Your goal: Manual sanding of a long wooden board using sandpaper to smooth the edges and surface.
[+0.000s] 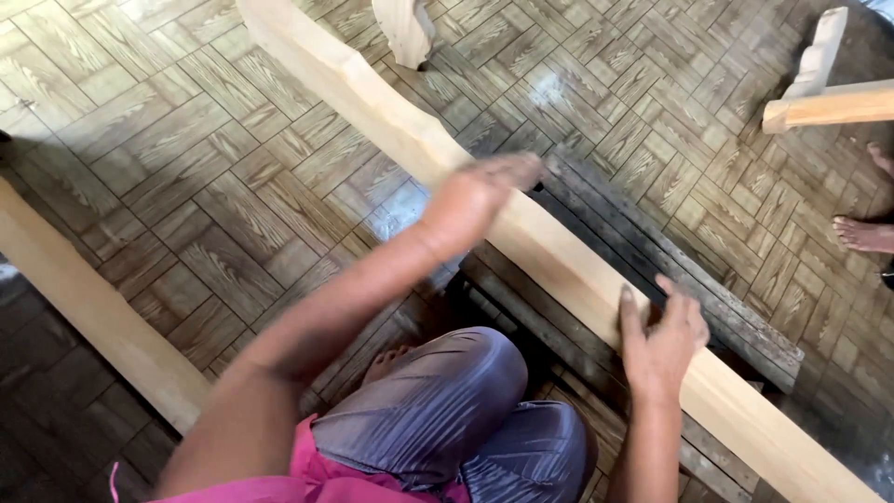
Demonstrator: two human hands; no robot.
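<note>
A long pale wooden beam [391, 121] runs diagonally from the top centre down to the lower right, resting on dark planks [708, 298]. My left hand [480, 196] lies flat on top of the beam near its middle, fingers together and blurred by motion. My right hand [661, 340] presses on the beam lower down, fingers spread over its upper edge. Neither hand visibly holds a tool. My knee in grey-purple cloth [447, 401] is bent just below the beam.
A second pale beam [84, 307] lies at the left on the parquet-patterned floor [186, 168]. Carved pale wood pieces [819, 56] and a beam end [829, 107] sit at top right. Another person's bare feet [866, 233] stand at the right edge.
</note>
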